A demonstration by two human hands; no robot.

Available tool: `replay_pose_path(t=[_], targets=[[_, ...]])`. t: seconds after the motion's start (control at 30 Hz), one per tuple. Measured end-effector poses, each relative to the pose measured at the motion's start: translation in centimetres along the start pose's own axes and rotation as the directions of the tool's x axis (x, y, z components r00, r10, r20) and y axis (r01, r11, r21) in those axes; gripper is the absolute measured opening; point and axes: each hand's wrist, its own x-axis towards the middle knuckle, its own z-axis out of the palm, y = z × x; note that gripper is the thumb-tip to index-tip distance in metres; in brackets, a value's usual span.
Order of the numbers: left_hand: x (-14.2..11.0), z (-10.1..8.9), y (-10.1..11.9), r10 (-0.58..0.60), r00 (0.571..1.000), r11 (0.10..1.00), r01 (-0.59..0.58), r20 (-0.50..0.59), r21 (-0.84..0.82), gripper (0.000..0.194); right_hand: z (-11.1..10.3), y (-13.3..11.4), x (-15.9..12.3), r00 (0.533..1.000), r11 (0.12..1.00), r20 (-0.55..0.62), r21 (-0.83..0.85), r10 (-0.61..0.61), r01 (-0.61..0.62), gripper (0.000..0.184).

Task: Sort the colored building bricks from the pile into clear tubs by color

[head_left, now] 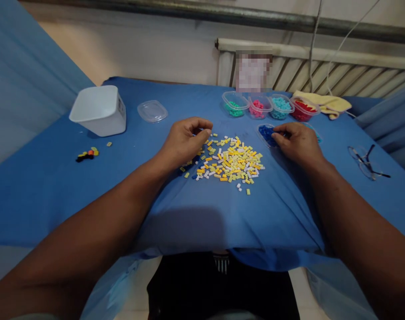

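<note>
A loose pile of small toy building bricks (pixel 239 160), mostly yellow, orange and white, is spread over the blue cloth in front of me. My left hand (pixel 189 140) is at the pile's upper left edge, fingers curled and thumb close to the forefinger; whatever is between them is too small to make out. My right hand (pixel 297 141) reaches over the near side of a clear tub of dark blue bricks (pixel 266 133). Its thumb and fingertips are pinched together at the tub, and I cannot see what they hold. A few dark blue bricks lie partly behind my left hand.
Clear tubs of green (pixel 234 108), pink (pixel 257 108), light blue (pixel 280 106) and red bricks (pixel 302 110) line the back. A yellow cloth (pixel 332 103) and glasses (pixel 367 162) lie right. Left are a white bin (pixel 104 118), clear lid (pixel 152 111) and small brick cluster (pixel 87 154).
</note>
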Motion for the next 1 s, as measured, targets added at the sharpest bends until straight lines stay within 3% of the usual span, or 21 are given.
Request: replay_pose_path(t=[0.17, 0.3, 0.4, 0.5, 0.6, 1.0], targets=[[0.6, -1.6, -0.3, 0.022, 1.000, 0.995, -0.023, 0.014, 0.099, 0.029, -0.9, 0.2, -0.8, 1.000, 0.999, 0.011, -0.040, 0.003, -0.003, 0.033], [1.0, -3.9, -0.4, 0.005, 0.984, 0.990, -0.030, 0.179, 0.140, 0.028, -1.4, 0.3, -1.0, 0.997, 0.998, 0.080, -0.067, 0.012, -0.006, 0.039], [1.0, -5.6, -0.3, -0.049, 0.918, 0.977, -0.037, 0.393, 0.210, 0.028, -1.4, 0.5, -1.2, 0.997, 0.998, 0.076, -0.063, 0.032, -0.027, 0.036], [0.9, -6.7, -0.1, -0.130, 0.839, 0.957, -0.033, 0.528, 0.287, 0.027, -1.4, 0.5, -1.3, 0.997, 0.997, 0.058, -0.051, 0.055, -0.052, 0.032], [0.8, -6.9, -0.1, -0.174, 0.797, 0.941, -0.038, 0.578, 0.336, 0.023, -1.6, 0.3, -1.5, 0.998, 0.997, 0.039, -0.059, 0.043, -0.041, 0.030], [0.1, -5.2, -0.7, -0.008, 0.779, 0.829, -0.345, 0.627, 0.440, 0.032, -2.5, -0.4, -1.6, 0.999, 0.998, -0.044, -0.060, 0.026, -0.029, 0.025]])
